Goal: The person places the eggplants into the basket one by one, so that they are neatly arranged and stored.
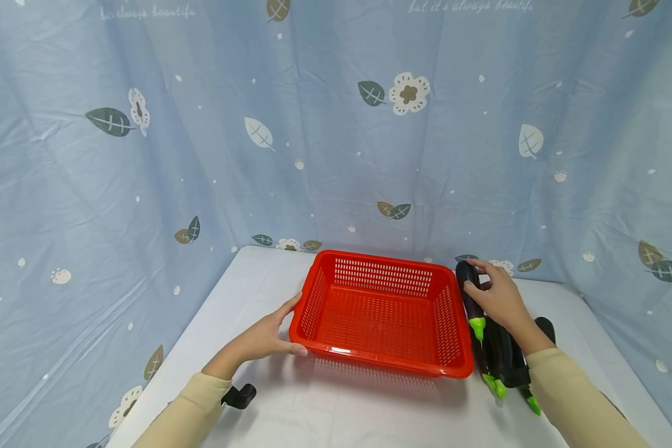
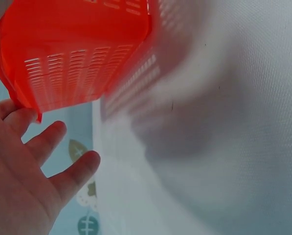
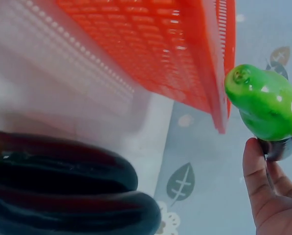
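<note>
A red plastic basket (image 1: 378,314) with slotted walls sits on the white table, with nothing inside it. At its left end, my left hand (image 1: 266,336) rests against the rim, thumb by the front corner and fingers spread along the side. In the left wrist view, some fingers (image 2: 75,178) stretch out past the rim. My right hand (image 1: 498,295) pinches a dark eggplant (image 1: 470,298) with a green cap beside the basket's right wall. The right wrist view shows the cap (image 3: 268,105) end of this eggplant near the rim. Several eggplants (image 1: 504,358) lie below it, partly hidden by my right arm.
A light blue curtain (image 1: 336,155) with leaf and flower prints hangs behind and beside the white table (image 1: 336,417). A small black device (image 1: 241,396) sits at my left wrist. The eggplants lie close to the basket's right side.
</note>
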The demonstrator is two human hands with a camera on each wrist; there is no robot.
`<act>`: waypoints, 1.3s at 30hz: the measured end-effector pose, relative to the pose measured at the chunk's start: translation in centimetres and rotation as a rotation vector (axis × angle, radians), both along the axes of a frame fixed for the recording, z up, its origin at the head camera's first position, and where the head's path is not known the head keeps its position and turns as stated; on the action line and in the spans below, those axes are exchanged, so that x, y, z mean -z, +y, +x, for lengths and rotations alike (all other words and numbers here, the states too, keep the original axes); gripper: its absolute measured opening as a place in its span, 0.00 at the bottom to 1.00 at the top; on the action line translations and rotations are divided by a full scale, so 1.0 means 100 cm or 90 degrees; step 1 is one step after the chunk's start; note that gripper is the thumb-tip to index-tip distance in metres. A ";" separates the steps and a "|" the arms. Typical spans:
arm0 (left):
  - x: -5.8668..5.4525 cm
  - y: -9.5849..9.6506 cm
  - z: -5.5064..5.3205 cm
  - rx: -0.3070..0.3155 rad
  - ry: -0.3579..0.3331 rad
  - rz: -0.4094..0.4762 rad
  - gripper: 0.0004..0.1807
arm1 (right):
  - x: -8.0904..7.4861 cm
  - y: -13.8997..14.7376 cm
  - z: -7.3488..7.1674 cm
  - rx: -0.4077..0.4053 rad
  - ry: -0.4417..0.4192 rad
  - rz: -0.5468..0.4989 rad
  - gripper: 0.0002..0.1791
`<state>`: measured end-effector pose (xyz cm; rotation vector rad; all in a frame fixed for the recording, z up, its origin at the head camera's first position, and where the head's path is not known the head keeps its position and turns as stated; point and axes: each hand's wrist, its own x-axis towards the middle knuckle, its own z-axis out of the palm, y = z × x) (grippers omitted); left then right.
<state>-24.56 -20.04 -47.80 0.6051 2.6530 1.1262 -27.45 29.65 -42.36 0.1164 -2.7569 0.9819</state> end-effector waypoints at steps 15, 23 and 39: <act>0.000 0.002 0.000 -0.004 -0.006 0.004 0.65 | -0.005 -0.022 -0.010 -0.034 0.010 -0.031 0.32; 0.001 0.003 0.001 -0.006 -0.009 0.004 0.65 | -0.009 -0.036 -0.013 -0.040 -0.015 -0.038 0.32; 0.003 0.003 0.000 -0.017 -0.016 0.000 0.66 | -0.008 -0.059 -0.025 -0.067 -0.049 -0.052 0.32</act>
